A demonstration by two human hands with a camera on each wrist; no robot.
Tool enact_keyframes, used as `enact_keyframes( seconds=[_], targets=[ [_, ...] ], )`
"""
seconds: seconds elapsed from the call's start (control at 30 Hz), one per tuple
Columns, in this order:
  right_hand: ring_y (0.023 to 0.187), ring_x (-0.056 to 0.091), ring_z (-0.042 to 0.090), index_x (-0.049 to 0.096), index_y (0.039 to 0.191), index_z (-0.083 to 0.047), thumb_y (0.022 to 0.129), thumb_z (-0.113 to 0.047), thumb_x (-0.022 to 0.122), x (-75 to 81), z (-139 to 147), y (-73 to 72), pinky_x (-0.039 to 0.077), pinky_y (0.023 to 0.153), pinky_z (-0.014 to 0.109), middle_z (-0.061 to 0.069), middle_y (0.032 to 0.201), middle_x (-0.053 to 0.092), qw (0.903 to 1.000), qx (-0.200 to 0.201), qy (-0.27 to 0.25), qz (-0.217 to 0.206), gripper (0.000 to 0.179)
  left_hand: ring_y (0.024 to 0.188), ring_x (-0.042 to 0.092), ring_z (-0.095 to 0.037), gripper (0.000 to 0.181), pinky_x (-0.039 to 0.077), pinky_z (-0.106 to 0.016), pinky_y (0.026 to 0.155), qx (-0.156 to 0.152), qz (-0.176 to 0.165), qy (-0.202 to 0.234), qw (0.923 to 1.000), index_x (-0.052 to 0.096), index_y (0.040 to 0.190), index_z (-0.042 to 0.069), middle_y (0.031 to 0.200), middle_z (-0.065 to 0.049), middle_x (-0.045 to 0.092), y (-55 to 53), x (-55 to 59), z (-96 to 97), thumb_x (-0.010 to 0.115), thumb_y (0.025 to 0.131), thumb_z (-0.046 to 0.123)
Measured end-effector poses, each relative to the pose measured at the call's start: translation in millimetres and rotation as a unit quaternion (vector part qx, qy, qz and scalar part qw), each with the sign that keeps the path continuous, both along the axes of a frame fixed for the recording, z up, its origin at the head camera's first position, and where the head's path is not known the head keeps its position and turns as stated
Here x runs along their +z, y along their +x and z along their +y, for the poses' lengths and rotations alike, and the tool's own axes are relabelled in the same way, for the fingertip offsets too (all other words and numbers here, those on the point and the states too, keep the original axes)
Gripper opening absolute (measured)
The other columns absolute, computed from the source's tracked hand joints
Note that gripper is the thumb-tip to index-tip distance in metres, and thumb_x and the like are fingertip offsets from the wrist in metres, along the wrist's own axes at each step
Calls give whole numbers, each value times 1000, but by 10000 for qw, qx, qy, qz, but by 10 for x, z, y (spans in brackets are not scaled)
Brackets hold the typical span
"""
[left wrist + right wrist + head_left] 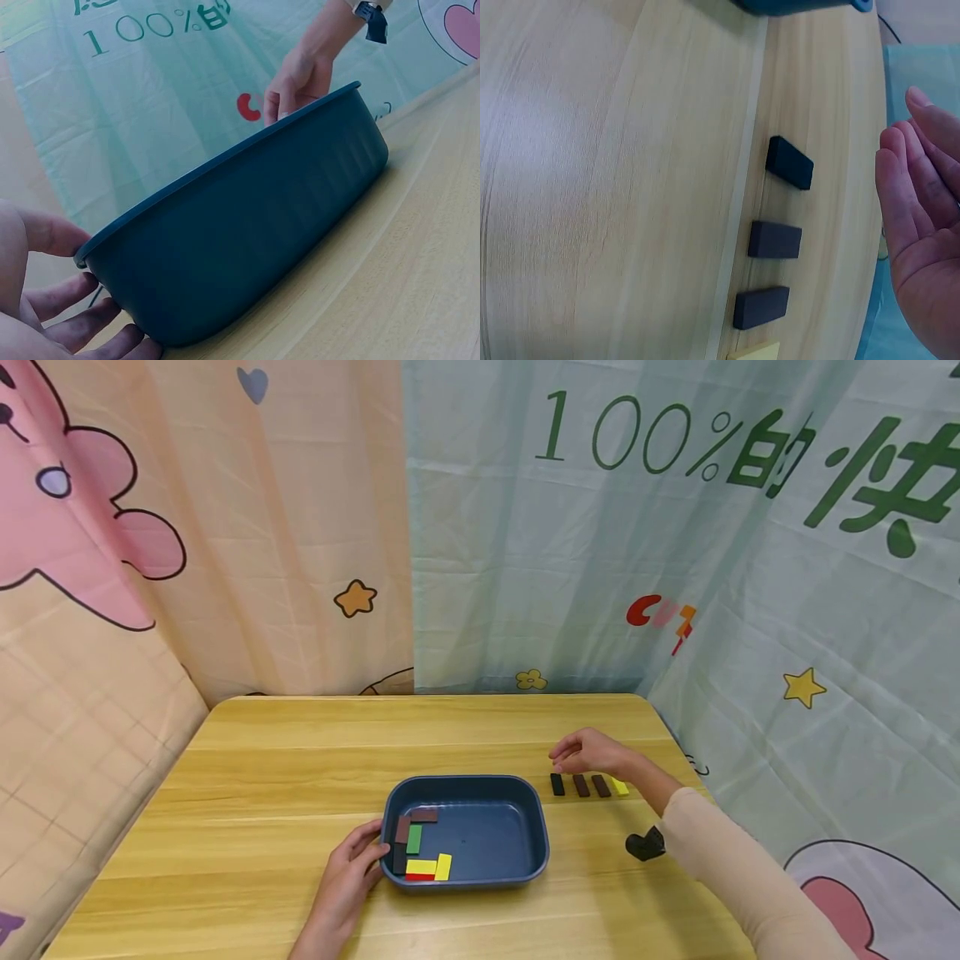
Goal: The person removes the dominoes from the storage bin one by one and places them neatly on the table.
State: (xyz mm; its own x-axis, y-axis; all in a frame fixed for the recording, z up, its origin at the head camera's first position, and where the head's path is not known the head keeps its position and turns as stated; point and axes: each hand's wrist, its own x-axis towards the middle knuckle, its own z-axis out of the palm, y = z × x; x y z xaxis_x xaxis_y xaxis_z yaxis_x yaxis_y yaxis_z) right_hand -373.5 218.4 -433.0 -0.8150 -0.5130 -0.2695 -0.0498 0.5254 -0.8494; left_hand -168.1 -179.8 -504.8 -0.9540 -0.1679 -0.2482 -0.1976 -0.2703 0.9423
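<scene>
Head: on the table [247, 827], the blue bin [480, 835] is gripped by the left hand [348, 872]. Left wrist: its rim is pressed by the thumb. Right wrist: the right hand [926, 214], fingers loosely curved, is held near a black block [789, 163].

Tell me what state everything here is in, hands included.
Blue tray: upright, uncovered, partly filled.
Blocks inside: gathered toward the tray's left end.
Left hand: gripping the tray's left end.
Row of four blocks: lying on the table, apart.
Right hand: raised near the row, nothing visibly held.
Curtain: hanging, creased.
</scene>
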Motion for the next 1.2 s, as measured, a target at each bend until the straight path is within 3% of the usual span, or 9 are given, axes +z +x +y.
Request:
enact_keyframes(
  seconds=[0.27,0.4,0.5,0.7,0.93,1.2],
  targets=[
    [103,68,37,65,123,12,94,-6,75,41,-177,23,56,92,43,20,110,71,9994,321,-63,130,36,119,56,-28,46,53,-30,92,-2,12,-24,10000,48,146,-7,151,-25,44,-6,11,0,56,102,2],
    [99,69,29,69,120,7,94,-6,74,88,-292,53,57,88,37,24,113,70,9980,574,26,256,29,118,57,-27,46,53,-30,91,18,44,0,10000,48,145,-7,150,-25,45,-6,6,-2,56,101,1],
    [98,69,24,70,118,6,94,-6,75,133,-381,70,57,87,37,27,116,69,9963,772,88,377,27,118,57,-27,46,53,-30,91,32,67,20,10000,48,145,-8,150,-25,45,-7,4,-5,56,101,0],
    [98,68,22,71,118,4,93,-10,78,206,-532,70,57,88,37,20,113,71,9927,1032,261,561,29,119,57,-28,46,53,-30,92,12,67,15,10000,48,145,-8,150,-25,45,-7,8,-10,56,101,1],
    [95,70,21,73,115,0,93,-6,77,265,-711,77,58,88,38,20,112,71,9895,1369,156,449,24,118,57,-26,46,53,-30,92,-9,44,26,10000,48,145,-8,150,-25,44,-4,14,-16,56,101,1],
    [93,71,19,75,114,1,92,-4,77,307,-948,144,58,85,35,4,101,75,9799,1907,252,527,22,118,58,-28,46,53,-31,92,-11,33,11,10000,48,145,-8,150,-25,45,-9,-6,-7,56,101,1]
  ],
)
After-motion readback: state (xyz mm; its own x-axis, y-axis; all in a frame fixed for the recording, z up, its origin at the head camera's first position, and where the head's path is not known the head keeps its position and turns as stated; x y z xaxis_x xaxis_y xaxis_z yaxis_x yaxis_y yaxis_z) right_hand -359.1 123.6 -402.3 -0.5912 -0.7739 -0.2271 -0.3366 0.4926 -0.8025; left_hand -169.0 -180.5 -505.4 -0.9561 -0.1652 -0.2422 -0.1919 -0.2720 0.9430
